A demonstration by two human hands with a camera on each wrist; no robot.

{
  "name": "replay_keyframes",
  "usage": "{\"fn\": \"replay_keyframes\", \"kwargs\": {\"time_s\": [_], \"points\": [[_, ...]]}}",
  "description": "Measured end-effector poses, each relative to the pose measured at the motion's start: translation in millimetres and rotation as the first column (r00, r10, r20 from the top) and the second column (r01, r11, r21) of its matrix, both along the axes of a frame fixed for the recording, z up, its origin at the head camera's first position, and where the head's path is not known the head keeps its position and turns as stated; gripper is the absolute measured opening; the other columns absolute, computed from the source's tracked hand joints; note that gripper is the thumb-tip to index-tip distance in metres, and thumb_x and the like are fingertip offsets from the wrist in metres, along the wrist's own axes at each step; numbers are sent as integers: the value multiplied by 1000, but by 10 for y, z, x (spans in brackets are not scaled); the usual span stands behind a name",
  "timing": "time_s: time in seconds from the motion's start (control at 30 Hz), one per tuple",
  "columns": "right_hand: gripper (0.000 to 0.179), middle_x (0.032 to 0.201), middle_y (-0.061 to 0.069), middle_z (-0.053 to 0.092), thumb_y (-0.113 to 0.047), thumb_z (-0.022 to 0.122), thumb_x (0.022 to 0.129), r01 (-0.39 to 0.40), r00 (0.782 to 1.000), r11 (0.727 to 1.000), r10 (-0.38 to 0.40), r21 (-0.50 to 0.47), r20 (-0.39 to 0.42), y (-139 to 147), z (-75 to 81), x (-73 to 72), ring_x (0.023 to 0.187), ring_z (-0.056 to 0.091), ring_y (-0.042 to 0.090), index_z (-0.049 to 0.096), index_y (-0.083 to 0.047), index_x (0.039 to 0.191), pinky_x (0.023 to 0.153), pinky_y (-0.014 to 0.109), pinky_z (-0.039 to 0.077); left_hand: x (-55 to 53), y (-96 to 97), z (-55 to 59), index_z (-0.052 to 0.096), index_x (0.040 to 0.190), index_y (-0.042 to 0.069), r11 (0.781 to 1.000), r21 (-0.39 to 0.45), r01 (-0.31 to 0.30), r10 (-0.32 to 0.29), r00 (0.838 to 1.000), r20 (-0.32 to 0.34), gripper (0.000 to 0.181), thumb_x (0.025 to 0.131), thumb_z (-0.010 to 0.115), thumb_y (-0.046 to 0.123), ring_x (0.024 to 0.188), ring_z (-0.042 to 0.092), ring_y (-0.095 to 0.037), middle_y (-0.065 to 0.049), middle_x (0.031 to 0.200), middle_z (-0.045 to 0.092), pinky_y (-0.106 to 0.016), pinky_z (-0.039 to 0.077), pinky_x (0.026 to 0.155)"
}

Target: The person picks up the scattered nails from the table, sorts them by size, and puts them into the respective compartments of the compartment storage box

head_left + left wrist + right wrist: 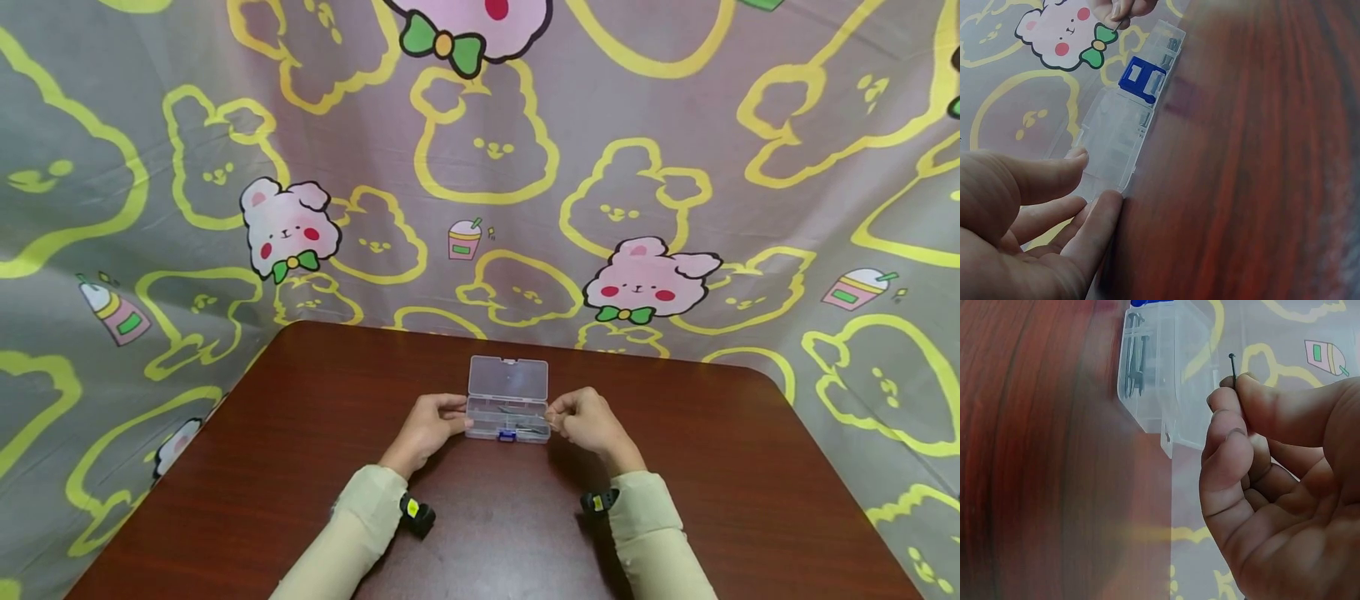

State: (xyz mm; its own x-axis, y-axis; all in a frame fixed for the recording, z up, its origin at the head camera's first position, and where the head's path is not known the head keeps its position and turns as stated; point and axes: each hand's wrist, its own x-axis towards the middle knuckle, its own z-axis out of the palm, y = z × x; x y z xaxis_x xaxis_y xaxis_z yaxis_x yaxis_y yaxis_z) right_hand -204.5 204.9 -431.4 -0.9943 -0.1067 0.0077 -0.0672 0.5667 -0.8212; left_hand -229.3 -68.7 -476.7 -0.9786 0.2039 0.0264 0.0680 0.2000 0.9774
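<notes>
An open clear plastic box (487, 434) with compartments and a blue latch (1143, 79) stands on the table, its lid (508, 377) tilted up at the back. My left hand (429, 427) grips the box's left end, thumb on one side and fingers on the other. At the right end, my right hand (588, 421) pinches a thin dark nail (1232, 365) between thumb and fingertips; its small round head sticks out and the lower part is hidden by the fingers. Several dark nails (1133, 356) lie in a front compartment of the box.
The brown wooden table (330, 383) has rounded far corners. Behind and beside it hangs a grey curtain (495, 225) printed with cartoon bunnies. Each wrist carries a black strapped camera, one on the left (417, 514) and one on the right (600, 502).
</notes>
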Motion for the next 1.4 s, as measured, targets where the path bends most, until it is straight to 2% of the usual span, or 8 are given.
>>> {"fn": "replay_keyframes", "kwargs": {"time_s": [0.63, 0.83, 0.97, 1.2, 1.4], "points": [[11, 67, 1, 62, 5, 66, 86, -31, 999, 999, 31, 11, -31, -165, -16, -72, 56, 54, 14, 75, 1, 81, 50, 29, 46, -5, 3, -14, 64, 126, -10, 1000, 4, 2, -2, 1000, 4, 41, 87, 75, -6, 99, 68, -27, -19, 112, 68, -31, 57, 78], [11, 70, -1, 63, 3, 68, 82, -39, 997, 997, 44, 61, -71, -230, -30, -107, 61, 52, 14, 75, -2, 76, 56, 29, 44, -7, 3, -11, 64, 125, -10, 1000, 4, 5, -5, 1000, -7, 41, 86, 75, -6, 101, 68, -28, -20, 113, 68, -31, 57, 79], [12, 74, -1, 66, 2, 68, 83, -57, 996, 995, 62, 81, -68, -267, -33, -118, 61, 50, 13, 76, -3, 76, 58, 29, 43, -4, 4, -8, 65, 124, -10, 1000, 4, 5, -5, 1000, -6, 40, 86, 75, -6, 101, 67, -28, -19, 112, 68, -31, 57, 79], [14, 65, -3, 59, 1, 68, 84, -100, 992, 989, 108, 112, -67, -344, -12, -138, 54, 44, 11, 73, -4, 72, 53, 28, 39, -1, 0, -6, 65, 124, -10, 1000, 0, 6, -6, 1000, -14, 40, 86, 76, -6, 101, 67, -27, -20, 112, 68, -31, 57, 79], [15, 66, -4, 62, 1, 69, 82, -115, 985, 981, 133, 158, -110, -423, -38, -170, 57, 48, 11, 74, -6, 70, 55, 28, 42, 2, 2, -7, 64, 124, -11, 1000, 10, 5, -5, 1000, -13, 39, 86, 75, -6, 101, 67, -28, -19, 112, 68, -31, 57, 79]]}}
